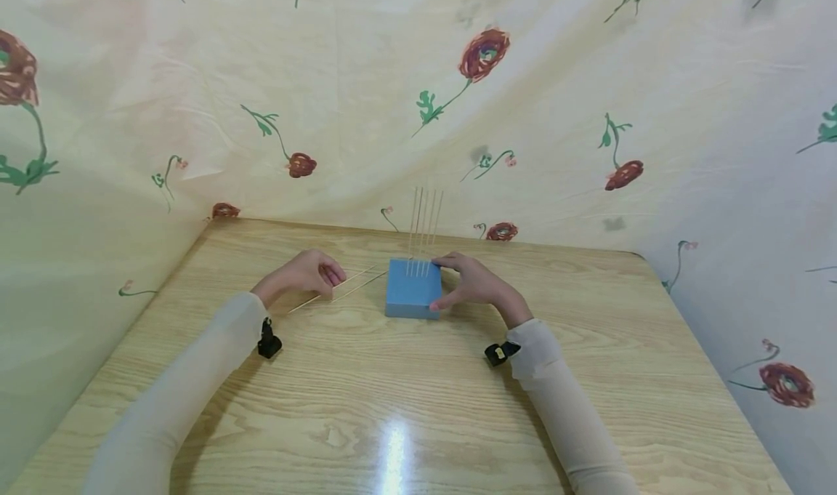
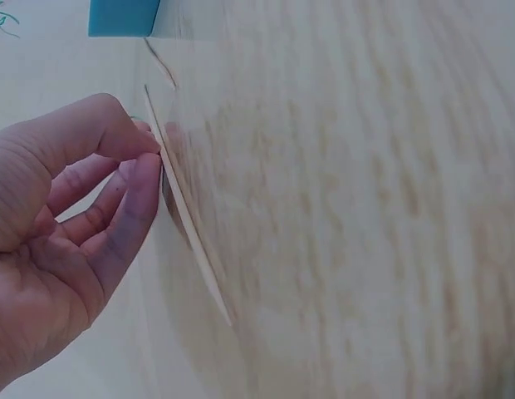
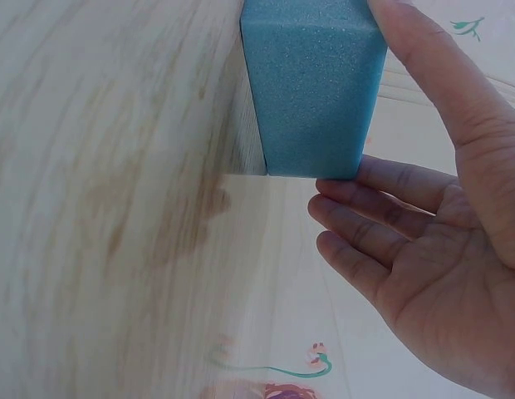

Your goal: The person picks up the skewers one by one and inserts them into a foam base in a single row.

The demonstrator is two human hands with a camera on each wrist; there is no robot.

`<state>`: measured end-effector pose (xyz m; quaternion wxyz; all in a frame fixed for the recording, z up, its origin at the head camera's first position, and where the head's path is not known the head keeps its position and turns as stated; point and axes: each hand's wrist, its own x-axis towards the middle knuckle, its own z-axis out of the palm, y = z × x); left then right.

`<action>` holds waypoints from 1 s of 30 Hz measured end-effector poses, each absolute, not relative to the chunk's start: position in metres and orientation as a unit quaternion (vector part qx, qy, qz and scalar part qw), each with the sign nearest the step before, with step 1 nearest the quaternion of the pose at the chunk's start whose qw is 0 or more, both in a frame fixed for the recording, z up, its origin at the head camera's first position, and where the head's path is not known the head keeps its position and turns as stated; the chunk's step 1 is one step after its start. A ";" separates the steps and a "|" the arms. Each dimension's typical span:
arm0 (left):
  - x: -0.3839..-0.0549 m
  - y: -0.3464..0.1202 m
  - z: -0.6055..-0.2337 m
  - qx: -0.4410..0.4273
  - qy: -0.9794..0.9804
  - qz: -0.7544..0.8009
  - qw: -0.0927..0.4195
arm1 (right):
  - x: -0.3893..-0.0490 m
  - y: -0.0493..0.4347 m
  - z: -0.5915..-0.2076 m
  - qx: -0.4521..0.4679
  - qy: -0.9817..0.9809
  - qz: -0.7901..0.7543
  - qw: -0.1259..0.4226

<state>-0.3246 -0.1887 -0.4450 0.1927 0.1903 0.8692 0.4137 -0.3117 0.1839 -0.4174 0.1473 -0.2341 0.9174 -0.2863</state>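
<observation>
My left hand [image 1: 310, 272] pinches a thin wooden skewer [image 2: 188, 199] between thumb and fingertips, low over the table and left of a blue foam block [image 1: 412, 295]. Beside it, another skewer [image 1: 360, 287] lies on the table, its far end close to the block. Several skewers [image 1: 423, 226] stand upright in the block's top, in a row toward its back. At the block's right side, my right hand [image 1: 476, 280] holds it, thumb at the front corner and fingers at the back. In the right wrist view the foam block [image 3: 316, 100] fills the upper middle.
The wood-grain table [image 1: 405, 379] spreads around both hands. A flower-printed cloth [image 1: 366, 102] hangs behind it and along both sides. Dark wrist cameras [image 1: 269, 341] are strapped over the light sleeves [image 1: 216, 349].
</observation>
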 end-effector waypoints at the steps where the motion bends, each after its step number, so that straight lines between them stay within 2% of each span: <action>1: -0.324 -0.189 -0.444 0.190 0.869 0.414 0.193 | -0.311 0.184 -0.417 -0.233 0.917 -0.287 0.148; 17: -0.327 -0.198 -0.439 0.211 0.868 0.403 0.200 | -0.311 0.183 -0.414 -0.235 0.919 -0.281 0.149; 30: -0.328 -0.197 -0.442 0.192 0.864 0.419 0.203 | -0.312 0.183 -0.416 -0.234 0.919 -0.282 0.149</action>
